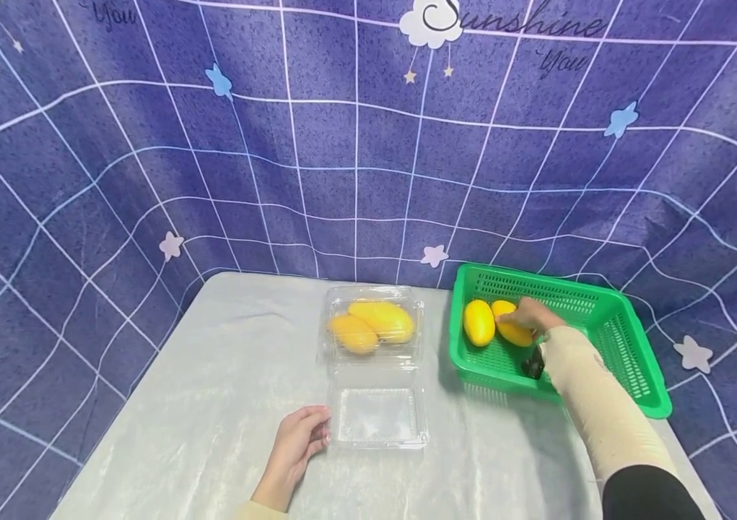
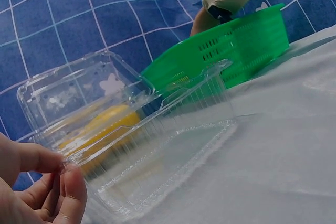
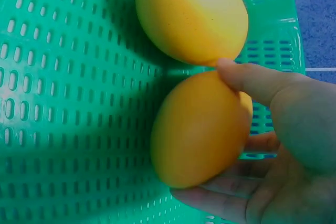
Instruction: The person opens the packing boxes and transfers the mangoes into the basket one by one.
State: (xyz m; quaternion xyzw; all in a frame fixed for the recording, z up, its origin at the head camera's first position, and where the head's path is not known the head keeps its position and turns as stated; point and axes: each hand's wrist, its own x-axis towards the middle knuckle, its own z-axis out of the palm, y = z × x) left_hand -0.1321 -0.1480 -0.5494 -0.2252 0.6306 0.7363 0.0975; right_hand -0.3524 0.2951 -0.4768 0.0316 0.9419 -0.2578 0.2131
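Observation:
In the head view my right hand (image 1: 527,315) reaches into the green basket (image 1: 650,368) and grips a yellow mango (image 3: 199,135), thumb on one side and fingers curled round the other. A second mango (image 1: 478,323) lies beside it in the basket. My left hand (image 1: 299,440) pinches the edge of a clear plastic clamshell container (image 1: 377,415) between thumb and fingers, as the left wrist view shows. Two mangoes (image 1: 381,321) sit in the rear part of the clear plastic; its front part holds nothing. Reflections hide how the two parts join.
A pale grey cloth (image 1: 225,368) covers the table. Behind it hangs a blue grid-patterned curtain (image 1: 355,180) with stars and clouds, close to the back edge and the basket. A dark object (image 1: 533,363) shows at the right wrist.

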